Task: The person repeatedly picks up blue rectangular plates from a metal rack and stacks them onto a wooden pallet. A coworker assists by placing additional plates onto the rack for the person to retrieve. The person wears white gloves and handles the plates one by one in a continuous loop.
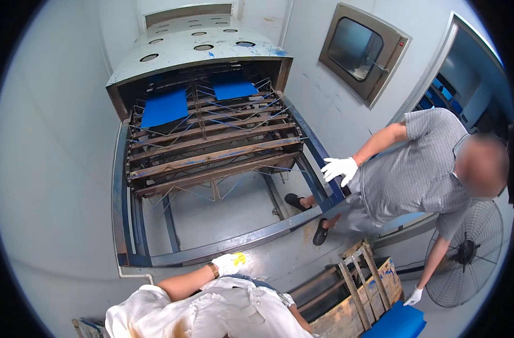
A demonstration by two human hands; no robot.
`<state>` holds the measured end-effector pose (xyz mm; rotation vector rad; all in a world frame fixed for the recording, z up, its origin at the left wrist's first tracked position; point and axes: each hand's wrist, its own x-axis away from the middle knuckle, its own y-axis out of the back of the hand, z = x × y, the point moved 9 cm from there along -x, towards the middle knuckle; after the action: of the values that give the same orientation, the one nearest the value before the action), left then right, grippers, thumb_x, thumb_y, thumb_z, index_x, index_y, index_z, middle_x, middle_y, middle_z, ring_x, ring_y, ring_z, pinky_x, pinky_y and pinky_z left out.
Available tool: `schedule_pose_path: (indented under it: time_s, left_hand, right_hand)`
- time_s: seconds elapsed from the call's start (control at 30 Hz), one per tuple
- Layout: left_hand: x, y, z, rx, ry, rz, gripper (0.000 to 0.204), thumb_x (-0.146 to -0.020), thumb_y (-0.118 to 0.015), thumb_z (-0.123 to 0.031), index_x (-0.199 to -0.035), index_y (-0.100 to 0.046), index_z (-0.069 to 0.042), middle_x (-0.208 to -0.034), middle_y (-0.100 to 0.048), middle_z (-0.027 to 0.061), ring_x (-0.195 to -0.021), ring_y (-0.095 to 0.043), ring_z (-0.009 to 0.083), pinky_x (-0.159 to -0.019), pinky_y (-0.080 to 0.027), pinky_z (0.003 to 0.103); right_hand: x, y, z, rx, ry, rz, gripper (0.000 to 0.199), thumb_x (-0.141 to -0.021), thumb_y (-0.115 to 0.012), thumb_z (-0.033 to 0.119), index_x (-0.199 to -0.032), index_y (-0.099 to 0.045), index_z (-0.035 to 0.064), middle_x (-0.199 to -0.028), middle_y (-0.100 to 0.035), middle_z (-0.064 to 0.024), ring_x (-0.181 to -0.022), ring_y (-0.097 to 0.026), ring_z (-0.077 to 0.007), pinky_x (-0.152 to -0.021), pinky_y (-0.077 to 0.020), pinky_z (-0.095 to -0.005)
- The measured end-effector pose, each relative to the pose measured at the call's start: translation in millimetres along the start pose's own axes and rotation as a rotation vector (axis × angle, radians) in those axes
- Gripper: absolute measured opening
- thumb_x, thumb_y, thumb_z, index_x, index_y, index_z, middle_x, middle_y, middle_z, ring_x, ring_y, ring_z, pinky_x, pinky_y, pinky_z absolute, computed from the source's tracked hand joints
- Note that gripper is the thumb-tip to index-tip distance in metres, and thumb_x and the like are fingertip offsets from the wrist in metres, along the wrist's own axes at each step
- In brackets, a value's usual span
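My left hand point(231, 262), in a white glove with a yellow patch, rests on the near rail of a blue metal frame point(121, 186) and holds nothing. My right hand is hidden below my white clothing. Inside the frame, a rusty slatted rack point(212, 152) carries two blue sheets point(164, 107) point(233, 88) at its far end, under a grey perforated hood point(195, 48). A co-worker in a grey shirt point(420, 169) stands at the right, one white-gloved hand point(340, 169) on the frame's right rail.
A wooden crate point(352, 293) stands at the lower right beside a stack of blue sheets point(395, 324), close to the co-worker's other gloved hand point(414, 296). A floor fan point(465, 253) stands at the far right. A steel hatch window point(361, 50) sits in the wall.
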<state>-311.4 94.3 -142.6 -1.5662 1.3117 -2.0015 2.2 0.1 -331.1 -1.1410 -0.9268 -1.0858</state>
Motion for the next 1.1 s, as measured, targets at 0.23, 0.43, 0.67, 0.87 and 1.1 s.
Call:
schedule_pose_path:
  time_s: [0.23, 0.43, 0.67, 0.87, 1.1]
  left_hand:
    - [-6.4, -0.7, 7.9, 0.041, 0.011, -0.082, 0.021, -0.085, -0.043, -0.013, -0.104, -0.049, -0.007, -0.104, -0.052, 0.0097, -0.097, -0.05, 0.0237, -0.073, -0.045, 0.034]
    - [0.8, 0.5, 8.1, -0.02, -0.021, -0.138, 0.02, -0.086, -0.043, -0.017, -0.101, -0.051, -0.007, -0.105, -0.051, 0.0089, -0.097, -0.049, 0.0228, -0.073, -0.045, 0.032]
    - [-2.6, 19.6, 10.9, -0.026, -0.04, -0.156, 0.024, -0.087, -0.04, -0.021, -0.104, -0.049, -0.007, -0.109, -0.05, 0.0092, -0.101, -0.046, 0.0243, -0.077, -0.043, 0.033]
    - [-15.3, 42.8, -20.9, -0.71, -0.175, -0.017, 0.03, -0.086, -0.035, -0.019, -0.112, -0.045, -0.008, -0.119, -0.044, 0.0078, -0.112, -0.038, 0.0215, -0.094, -0.029, 0.031]
    - [9.9, 39.5, -56.7, -0.86, -0.386, 0.185, 0.03, -0.084, -0.036, -0.017, -0.112, -0.045, -0.007, -0.121, -0.043, 0.0071, -0.114, -0.036, 0.0196, -0.095, -0.028, 0.03]
  right_hand:
    - [-39.1, 32.4, -13.2, 0.082, 0.148, -0.024, 0.024, -0.077, -0.044, 0.02, -0.072, -0.06, 0.0027, -0.073, -0.059, -0.0149, -0.058, -0.054, -0.0328, -0.058, -0.0432, -0.0426]
    - [-1.8, 11.5, -3.9, 0.005, 0.114, -0.001, 0.025, -0.078, -0.043, 0.021, -0.073, -0.061, 0.0038, -0.074, -0.06, -0.0136, -0.061, -0.055, -0.0307, -0.058, -0.0429, -0.0418]
    - [-36.3, 43.8, -19.1, 0.116, 0.068, -0.108, 0.023, -0.079, -0.045, 0.021, -0.072, -0.061, 0.0056, -0.072, -0.06, -0.0121, -0.059, -0.053, -0.0278, -0.055, -0.0417, -0.0414]
    - [-52.8, 18.5, 4.9, 0.363, 0.291, 0.01, 0.022, -0.079, -0.047, 0.021, -0.074, -0.061, 0.0054, -0.07, -0.059, -0.0105, -0.058, -0.051, -0.0237, -0.054, -0.0405, -0.038]
    - [-85.8, 10.9, 24.2, 0.344, 0.261, -0.039, 0.016, -0.074, -0.052, 0.016, -0.064, -0.059, 0.0045, -0.062, -0.056, -0.0116, -0.05, -0.047, -0.022, -0.047, -0.0373, -0.0398]
